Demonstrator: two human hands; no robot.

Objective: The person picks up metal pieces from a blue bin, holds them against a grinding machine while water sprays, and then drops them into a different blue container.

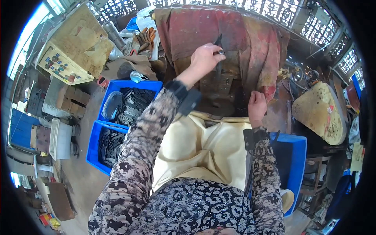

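A dark thin piece (218, 39) is in front of the red stained cloth (196, 29), at the fingertips of the left hand (205, 58), whose grip is pinching it between the thumb and the fingers. The right hand (257, 103) is lower, just beside the hanging edge of the cloth; its fingers are curled, but I cannot tell whether this grip holds something. Nearer to the body, a cream apron (211, 143) covers the lap. At the left stand two blue bins (135, 83), side by side, containing many dark strips (135, 103). At the right is another blue bin (299, 156).
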